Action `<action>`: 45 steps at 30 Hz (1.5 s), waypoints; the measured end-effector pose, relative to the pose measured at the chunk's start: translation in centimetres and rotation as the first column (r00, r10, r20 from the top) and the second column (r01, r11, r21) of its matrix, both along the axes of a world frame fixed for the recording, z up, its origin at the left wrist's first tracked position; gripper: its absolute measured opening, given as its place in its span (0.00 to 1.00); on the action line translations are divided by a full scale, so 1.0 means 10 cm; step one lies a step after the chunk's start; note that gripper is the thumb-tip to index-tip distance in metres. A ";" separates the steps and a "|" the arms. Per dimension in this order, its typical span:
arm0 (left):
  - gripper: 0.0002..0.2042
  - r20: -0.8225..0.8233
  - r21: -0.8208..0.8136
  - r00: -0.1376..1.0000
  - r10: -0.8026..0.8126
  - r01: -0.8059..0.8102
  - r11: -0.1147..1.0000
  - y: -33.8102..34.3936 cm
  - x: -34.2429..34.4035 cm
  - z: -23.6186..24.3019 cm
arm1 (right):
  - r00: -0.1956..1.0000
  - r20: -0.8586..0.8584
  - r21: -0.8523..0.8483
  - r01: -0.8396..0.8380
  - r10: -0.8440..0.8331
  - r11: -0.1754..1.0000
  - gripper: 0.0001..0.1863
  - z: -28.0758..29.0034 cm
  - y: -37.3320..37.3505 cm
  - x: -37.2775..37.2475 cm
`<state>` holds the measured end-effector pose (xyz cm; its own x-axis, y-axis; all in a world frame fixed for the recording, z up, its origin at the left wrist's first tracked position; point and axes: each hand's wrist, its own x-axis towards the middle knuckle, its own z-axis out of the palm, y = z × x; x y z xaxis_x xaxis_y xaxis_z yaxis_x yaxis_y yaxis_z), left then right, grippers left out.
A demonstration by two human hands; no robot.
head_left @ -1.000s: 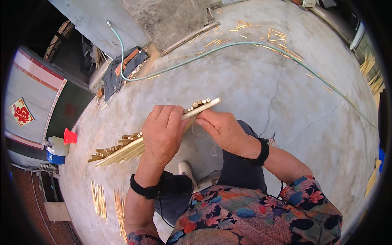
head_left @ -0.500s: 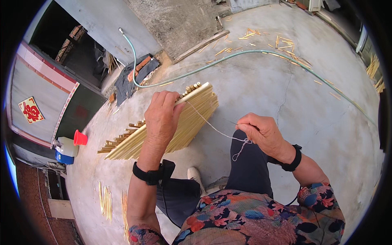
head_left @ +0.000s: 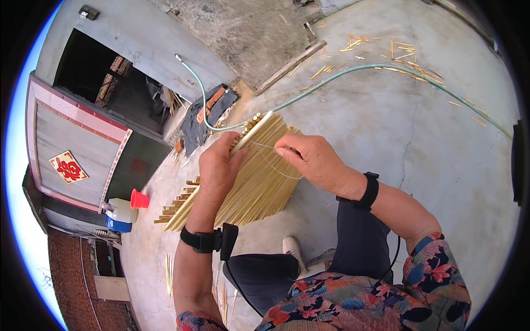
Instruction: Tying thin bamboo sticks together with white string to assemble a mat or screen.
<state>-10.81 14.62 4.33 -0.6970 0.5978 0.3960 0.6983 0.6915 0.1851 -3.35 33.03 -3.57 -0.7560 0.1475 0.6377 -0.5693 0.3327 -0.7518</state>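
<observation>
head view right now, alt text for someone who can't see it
A person's left hand grips the edge of a sheet of pale stalks, while the right hand pinches thin white thread in front. A green hose curves across the concrete floor beyond.

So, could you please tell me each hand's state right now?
Left hand: closed on the pale yellow bundle of straight, thin stalks.
Right hand: closed, pinching the thin white thread.

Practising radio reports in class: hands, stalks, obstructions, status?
Left hand gripping stalks near upper edge. Right hand pinching pale thread. Green hose beyond; nothing visibly blocking.
</observation>
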 end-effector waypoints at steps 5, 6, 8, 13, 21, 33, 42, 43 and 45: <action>0.14 0.106 0.008 0.992 0.075 -0.076 0.997 0.01 -0.13 0.02 | 0.996 0.085 0.040 0.008 -0.012 0.999 0.08 -0.04 -0.11 -0.22; 0.14 0.105 0.006 0.991 0.078 -0.079 0.997 0.00 -0.16 0.01 | 0.996 0.084 0.037 0.006 -0.009 0.999 0.08 -0.06 -0.12 -0.25; 0.14 0.088 0.036 0.995 0.057 -0.061 0.998 -0.05 -0.21 0.00 | 0.997 0.068 0.066 0.044 -0.049 0.997 0.08 -0.09 -0.15 -0.31; 0.15 0.117 0.034 0.990 0.081 -0.086 0.996 -0.05 -0.27 0.02 | 0.998 0.016 0.087 0.051 -0.053 0.995 0.07 -0.10 -0.26 -0.41; 0.15 0.122 0.024 0.988 0.097 -0.101 0.995 -0.01 -0.26 0.06 | 0.998 0.011 0.083 0.061 -0.062 0.995 0.07 -0.08 -0.23 -0.46; 0.15 0.114 0.034 0.989 0.100 -0.104 0.994 -0.03 -0.26 0.07 | 0.991 0.133 0.133 -0.024 0.006 0.991 0.08 -0.01 -0.17 -0.41; 0.15 0.098 0.036 0.990 0.102 -0.106 0.994 -0.02 -0.25 0.05 | 0.994 0.106 0.125 -0.035 0.022 0.992 0.07 -0.02 -0.17 -0.42; 0.15 0.096 0.033 0.990 0.105 -0.108 0.994 -0.01 -0.26 0.05 | 0.998 0.067 0.110 -0.017 0.010 0.994 0.07 -0.02 -0.18 -0.42; 0.15 0.093 0.030 0.990 0.108 -0.111 0.993 -0.01 -0.25 0.05 | 1.000 0.027 0.094 -0.001 -0.002 0.996 0.08 -0.03 -0.18 -0.42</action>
